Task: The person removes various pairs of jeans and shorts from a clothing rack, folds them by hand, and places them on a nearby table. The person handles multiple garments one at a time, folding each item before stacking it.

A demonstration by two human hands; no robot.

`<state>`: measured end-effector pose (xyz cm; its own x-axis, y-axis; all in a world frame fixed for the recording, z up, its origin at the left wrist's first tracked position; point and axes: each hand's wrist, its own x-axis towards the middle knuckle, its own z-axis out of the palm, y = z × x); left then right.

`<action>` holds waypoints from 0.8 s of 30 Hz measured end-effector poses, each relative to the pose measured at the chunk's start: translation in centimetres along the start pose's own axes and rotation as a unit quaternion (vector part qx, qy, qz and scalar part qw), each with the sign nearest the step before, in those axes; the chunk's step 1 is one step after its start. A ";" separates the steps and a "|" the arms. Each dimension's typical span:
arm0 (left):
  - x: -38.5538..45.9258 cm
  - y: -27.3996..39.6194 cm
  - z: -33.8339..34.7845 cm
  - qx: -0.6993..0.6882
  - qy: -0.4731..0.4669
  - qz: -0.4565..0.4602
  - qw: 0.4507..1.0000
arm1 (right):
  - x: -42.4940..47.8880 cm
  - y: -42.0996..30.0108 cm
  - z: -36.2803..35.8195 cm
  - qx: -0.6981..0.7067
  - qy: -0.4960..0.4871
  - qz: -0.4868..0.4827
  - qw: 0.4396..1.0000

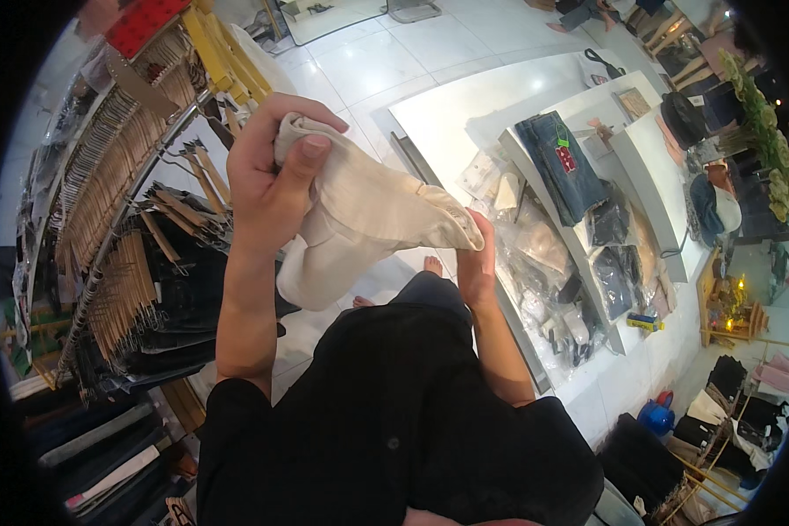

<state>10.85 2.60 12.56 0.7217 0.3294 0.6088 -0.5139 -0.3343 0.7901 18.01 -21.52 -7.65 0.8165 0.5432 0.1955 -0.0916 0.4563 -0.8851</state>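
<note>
A cream-coloured cloth garment is stretched between my two hands, in front of my chest. My left hand grips its upper folded end, with the thumb pressed on the near side. On the other side, my right hand holds the narrower gathered end, which has a stitched edge like a waistband. The right fingers are mostly hidden behind the cloth. A loose fold hangs below, left of the middle. What kind of garment it is, I cannot tell for certain.
On my left, a metal rail carries many wooden clip hangers with dark trousers. To my right stands a white stepped display table with folded blue jeans and clear plastic bags. A blue round object lies beyond.
</note>
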 end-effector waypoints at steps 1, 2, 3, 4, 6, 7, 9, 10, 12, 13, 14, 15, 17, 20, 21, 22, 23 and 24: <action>0.0 0.2 -0.2 0.002 0.009 -0.003 1.000 | -0.1 0.0 -0.4 -0.065 0.015 -0.002 0.998; -0.1 0.5 -0.5 0.003 0.017 -0.006 1.000 | -0.2 -0.1 -0.8 -0.036 0.043 0.013 0.998; -0.3 0.6 -0.8 0.014 0.014 -0.006 1.000 | 0.1 -0.2 -1.4 -0.043 0.050 0.036 0.997; -0.6 0.7 -1.2 0.024 0.013 -0.006 1.000 | 0.8 -0.4 -2.0 -0.052 0.057 0.059 0.995; -1.7 1.5 -2.3 0.014 0.029 -0.011 0.999 | 2.1 -1.8 -1.4 -0.046 0.060 0.042 0.996; -2.5 2.3 -3.0 -0.007 0.046 -0.013 0.999 | 2.2 -3.6 -0.8 -0.038 0.056 -0.001 0.998; -3.3 3.9 -5.2 -0.050 0.016 0.029 0.998 | 1.9 -7.8 -0.3 -0.016 0.042 -0.087 0.995; -3.6 4.7 -6.7 -0.078 -0.031 0.070 0.994 | 0.6 -9.8 -0.5 0.002 0.062 -0.132 0.989; -2.5 5.7 -7.7 -0.179 -0.173 0.162 0.955 | 0.7 -14.3 -0.4 0.091 -0.111 -0.270 0.952; 0.3 5.4 -7.5 -0.254 -0.264 0.209 0.907 | 2.4 -16.8 0.4 0.154 -0.294 -0.347 0.877; 2.2 5.1 -7.0 -0.321 -0.350 0.249 0.844 | 4.8 -19.2 1.9 0.162 -0.365 -0.369 0.839; 2.9 3.6 -4.7 -0.373 -0.277 0.202 0.862 | 5.4 -19.6 2.6 0.162 -0.294 -0.391 0.857; 2.8 1.5 0.2 -0.400 -0.143 0.117 0.898 | 7.1 -18.2 8.7 0.182 0.136 -0.309 0.924; 6.1 -5.9 10.3 -0.319 -0.035 0.058 0.945 | 14.1 -15.7 10.8 0.013 0.172 -0.222 0.960; 6.2 -6.0 13.3 -0.236 0.043 0.048 0.970 | 16.1 -15.0 10.0 -0.078 0.116 -0.247 0.959; 6.4 -7.7 14.6 -0.264 0.047 0.025 0.963 | 16.8 -14.3 9.0 -0.147 0.093 -0.273 0.946; 6.1 -10.9 16.1 -0.292 0.052 0.002 0.955 | 16.8 -13.0 7.7 -0.175 0.109 -0.278 0.938; 6.3 -13.0 17.1 -0.272 0.068 -0.008 0.960 | 17.0 -11.9 7.1 -0.181 0.133 -0.280 0.933</action>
<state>30.05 -6.09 4.88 0.6830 0.4548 0.5715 -0.6963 0.1691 0.6976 28.96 -12.71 9.21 0.7953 0.0741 0.6017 0.5522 0.3211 -0.7694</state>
